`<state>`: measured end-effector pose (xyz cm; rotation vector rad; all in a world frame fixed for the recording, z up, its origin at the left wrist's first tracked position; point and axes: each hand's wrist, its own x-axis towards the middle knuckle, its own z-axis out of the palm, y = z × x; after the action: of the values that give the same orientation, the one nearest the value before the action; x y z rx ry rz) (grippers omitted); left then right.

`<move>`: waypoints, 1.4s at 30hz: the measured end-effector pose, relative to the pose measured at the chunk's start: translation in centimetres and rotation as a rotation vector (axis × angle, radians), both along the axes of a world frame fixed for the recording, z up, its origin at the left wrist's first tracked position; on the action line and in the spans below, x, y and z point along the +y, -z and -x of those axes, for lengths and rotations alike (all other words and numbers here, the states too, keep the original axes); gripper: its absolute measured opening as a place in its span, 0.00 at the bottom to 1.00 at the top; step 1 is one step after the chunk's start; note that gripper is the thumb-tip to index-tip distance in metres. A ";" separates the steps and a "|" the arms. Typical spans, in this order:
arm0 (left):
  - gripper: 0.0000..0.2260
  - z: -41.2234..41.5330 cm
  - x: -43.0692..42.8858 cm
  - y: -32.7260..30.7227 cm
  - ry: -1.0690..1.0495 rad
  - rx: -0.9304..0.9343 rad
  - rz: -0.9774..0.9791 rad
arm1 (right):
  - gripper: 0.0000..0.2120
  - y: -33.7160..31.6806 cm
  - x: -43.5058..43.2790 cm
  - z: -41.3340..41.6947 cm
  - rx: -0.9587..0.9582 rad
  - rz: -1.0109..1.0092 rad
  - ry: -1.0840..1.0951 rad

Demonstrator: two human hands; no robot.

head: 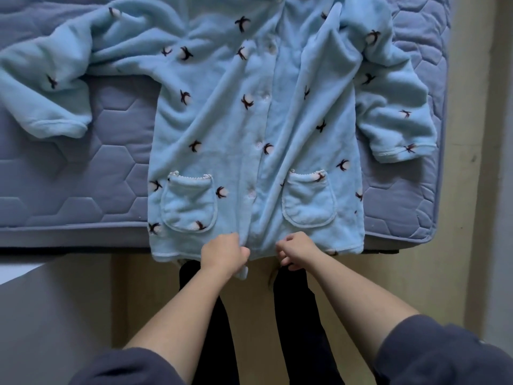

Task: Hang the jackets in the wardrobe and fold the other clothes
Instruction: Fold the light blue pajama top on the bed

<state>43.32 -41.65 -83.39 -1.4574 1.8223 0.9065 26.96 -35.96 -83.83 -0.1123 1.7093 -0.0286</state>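
Fleece top [249, 120] spread on the mattress [83, 190], unfolded.
At 6 o'clock, left hand [224, 254] and right hand [298, 250] each pinch its hem; folding not yet begun.

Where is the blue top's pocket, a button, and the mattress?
pocket [188, 204]: head view, middle of the pocket nearer the picture's left edge.
button [259, 145]: head view, centre of the button midway down the front.
mattress [116, 129]: head view, bare quilted surface left of the blue top [222, 120].
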 end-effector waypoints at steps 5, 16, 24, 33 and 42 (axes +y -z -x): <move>0.07 0.3 0.4 -1.7 0.098 0.093 -0.098 | 0.05 -1.8 -0.7 0.2 -0.007 0.178 0.010; 0.07 3.2 -0.5 -1.2 0.128 0.363 0.116 | 0.31 -0.5 -0.3 7.5 0.809 0.002 0.001; 0.13 10.0 1.3 -0.3 0.470 0.379 0.012 | 0.15 -0.1 3.2 15.5 0.617 0.074 -0.060; 0.16 14.1 2.5 0.1 0.450 0.188 0.102 | 0.07 -0.7 5.8 19.5 0.540 -0.071 -0.182; 0.11 17.4 -5.0 -0.4 0.445 0.224 0.200 | 0.25 -0.7 -3.2 19.5 0.756 0.308 -0.171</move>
<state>25.92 -46.61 -83.01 -1.0198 2.3355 0.6967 7.44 -39.13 -83.18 -0.5547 2.4334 -0.1368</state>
